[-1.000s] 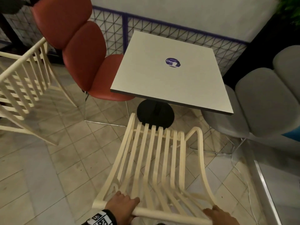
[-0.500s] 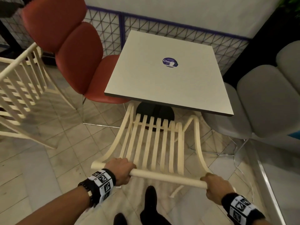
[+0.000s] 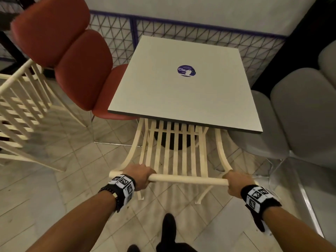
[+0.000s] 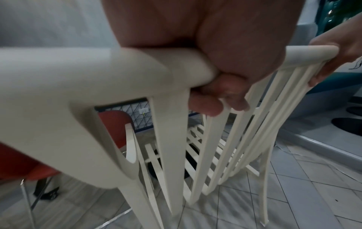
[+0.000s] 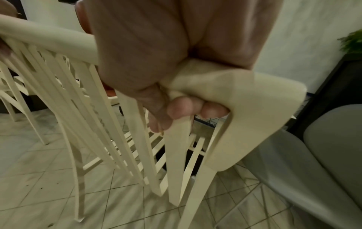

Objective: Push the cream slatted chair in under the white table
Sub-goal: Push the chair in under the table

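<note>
Both hands grip the top rail of the cream slatted chair (image 3: 174,153). Left hand (image 3: 139,176) sits near the rail's left end, fingers (image 4: 207,106) curled under the rail and pressed together, thumb side over the top. Right hand (image 3: 236,182) is at the right end by the corner of the backrest, fingers (image 5: 182,108) wrapped under the rail, tips side by side.

Chair stands on the tiled floor (image 3: 60,171), seat front tucked beneath the near edge of the white table (image 3: 181,99); backrest and rear legs are outside it. Black table base (image 3: 163,140) shows through the slats.

Red padded chair (image 3: 76,57) stands at the table's left side, grey padded chair (image 3: 294,120) at its right. A second cream slatted chair (image 3: 20,106) stands further left. Round purple sticker (image 3: 186,70) lies on the tabletop.
</note>
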A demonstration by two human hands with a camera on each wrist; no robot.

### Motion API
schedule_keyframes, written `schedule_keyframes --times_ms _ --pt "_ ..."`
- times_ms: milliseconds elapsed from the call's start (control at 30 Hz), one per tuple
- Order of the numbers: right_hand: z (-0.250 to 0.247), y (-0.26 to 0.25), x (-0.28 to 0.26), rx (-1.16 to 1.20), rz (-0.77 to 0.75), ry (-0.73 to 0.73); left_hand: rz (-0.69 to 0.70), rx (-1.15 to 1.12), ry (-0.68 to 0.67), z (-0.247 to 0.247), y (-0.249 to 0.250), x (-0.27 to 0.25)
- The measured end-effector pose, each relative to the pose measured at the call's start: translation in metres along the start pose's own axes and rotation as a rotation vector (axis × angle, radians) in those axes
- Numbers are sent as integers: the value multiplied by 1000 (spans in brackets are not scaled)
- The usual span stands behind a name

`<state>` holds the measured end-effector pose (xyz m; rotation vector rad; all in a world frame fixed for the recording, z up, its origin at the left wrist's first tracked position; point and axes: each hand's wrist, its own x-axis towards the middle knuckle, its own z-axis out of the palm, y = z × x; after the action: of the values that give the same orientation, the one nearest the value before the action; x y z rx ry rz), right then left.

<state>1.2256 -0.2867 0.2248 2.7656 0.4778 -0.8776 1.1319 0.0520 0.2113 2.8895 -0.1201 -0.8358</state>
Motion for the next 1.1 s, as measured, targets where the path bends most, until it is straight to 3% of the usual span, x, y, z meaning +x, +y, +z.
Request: schedule_keyframes --times_ms 167,300,400,567,1100 --pt "37 -6 -3 14 -20 -11 -66 36 -39 33 -5 4" --pt "30 -7 6 24 -24 -1 -76 118 31 31 -16 15" --pt "16 -7 21 79 -17 29 -203 113 109 22 -22 29" --pt "8 -5 35 90 -7 42 -410 30 85 15 -26 41" --pt "8 -5 30 117 6 93 -461 1 23 8 -23 40"
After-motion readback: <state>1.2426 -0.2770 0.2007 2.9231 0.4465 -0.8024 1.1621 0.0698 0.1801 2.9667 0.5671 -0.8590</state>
